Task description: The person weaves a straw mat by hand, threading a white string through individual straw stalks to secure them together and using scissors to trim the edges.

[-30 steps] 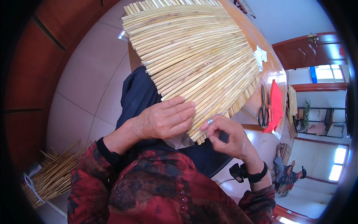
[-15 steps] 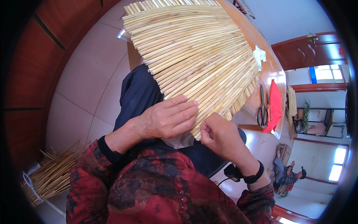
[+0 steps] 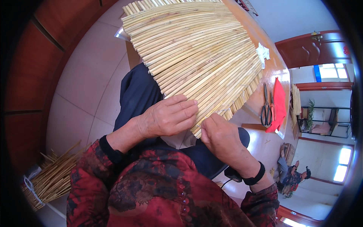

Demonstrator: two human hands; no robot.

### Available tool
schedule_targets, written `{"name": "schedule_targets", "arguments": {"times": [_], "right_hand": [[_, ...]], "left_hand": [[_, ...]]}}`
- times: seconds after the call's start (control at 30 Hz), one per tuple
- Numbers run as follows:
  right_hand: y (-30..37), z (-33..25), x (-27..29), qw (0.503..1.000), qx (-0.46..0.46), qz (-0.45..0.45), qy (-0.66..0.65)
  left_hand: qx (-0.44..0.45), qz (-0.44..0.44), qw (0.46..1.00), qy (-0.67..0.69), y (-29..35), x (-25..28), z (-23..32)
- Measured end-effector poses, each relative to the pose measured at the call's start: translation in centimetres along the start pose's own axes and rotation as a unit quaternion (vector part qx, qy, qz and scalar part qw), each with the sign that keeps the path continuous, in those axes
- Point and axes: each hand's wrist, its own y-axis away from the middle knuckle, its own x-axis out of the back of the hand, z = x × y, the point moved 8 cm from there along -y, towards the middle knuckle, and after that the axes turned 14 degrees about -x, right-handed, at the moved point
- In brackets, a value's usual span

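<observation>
A fan-shaped mat of straw-yellow, slender reed stalks point(image 3: 196, 56) lies across the glossy orange-brown wooden tabletop point(image 3: 256, 31), its narrow near corner reaching over the person's dark navy trousers point(image 3: 138, 90). More pale stalks show beneath it along the right and far edges. The left hand point(image 3: 168, 115) is laid over the stalks at the mat's near left edge, fingers extended and close together; its thumb is hidden, so whether its grip closes on the mat cannot be told. The right hand point(image 3: 221, 136) is at the near corner, just beside the left, its grip narrow, thumb and curled fingers drawn together; what may be pinched there cannot be made out. To the right of the mat, a pair of black-handled metal scissors point(image 3: 266, 113) lies near a bright red piece of cloth point(image 3: 279, 104), and a crumpled white tissue point(image 3: 262, 55) sits at the mat's right edge. At lower left stands a bundle of thin brown sticks point(image 3: 55, 179), bound with white cord point(image 3: 31, 188).
</observation>
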Motion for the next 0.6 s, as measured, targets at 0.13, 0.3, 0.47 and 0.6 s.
{"name": "schedule_targets", "arguments": {"times": [0.13,0.3,0.47,0.6], "right_hand": [[-0.3,1.3,-0.2,0.996,-0.042,-0.006,-0.084],[-1.3,2.0,-0.9,0.978,-0.068,-0.128,-0.151],[0.2,2.1,-0.9,0.966,-0.103,-0.132,-0.198],[2.1,4.3,-0.5,0.947,-0.115,-0.166,-0.249]], "left_hand": [[0.004,0.019,1.0,0.003,0.1,0.2,-0.1],[0.016,0.013,0.999,0.041,0.2,0.0,-0.4],[0.013,-0.006,0.998,0.061,0.3,0.1,-0.6],[0.028,-0.015,0.997,0.07,0.5,0.4,-0.5]]}}
